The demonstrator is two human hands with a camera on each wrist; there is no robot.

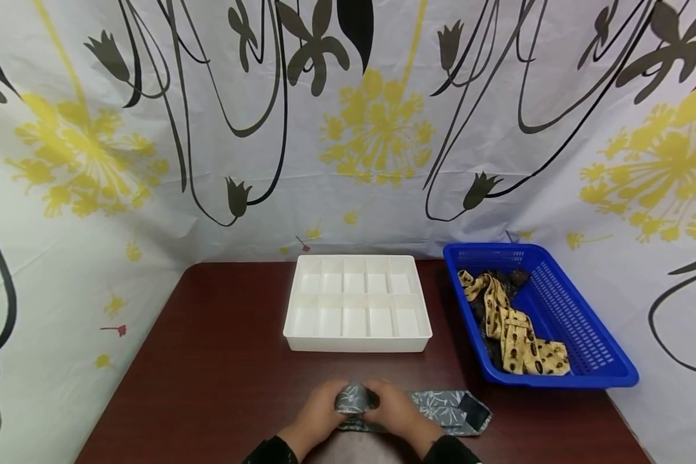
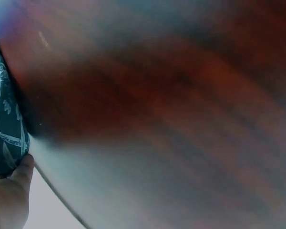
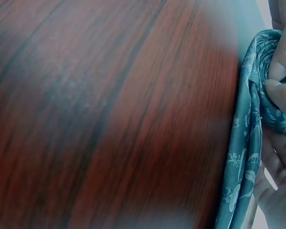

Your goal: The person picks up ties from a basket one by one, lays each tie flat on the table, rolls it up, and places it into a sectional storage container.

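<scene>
Grey tie (image 1: 441, 410), two hands' fingers (image 1: 377, 394)

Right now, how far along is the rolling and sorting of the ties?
Nothing is stored yet: every compartment of the white tray looks empty. In hand: the left hand and right hand grip the grey tie, partly rolled, its wide end lying flat on the table. Left: finishing this roll, plus the yellow tie and some dark cloth in the blue basket.
</scene>
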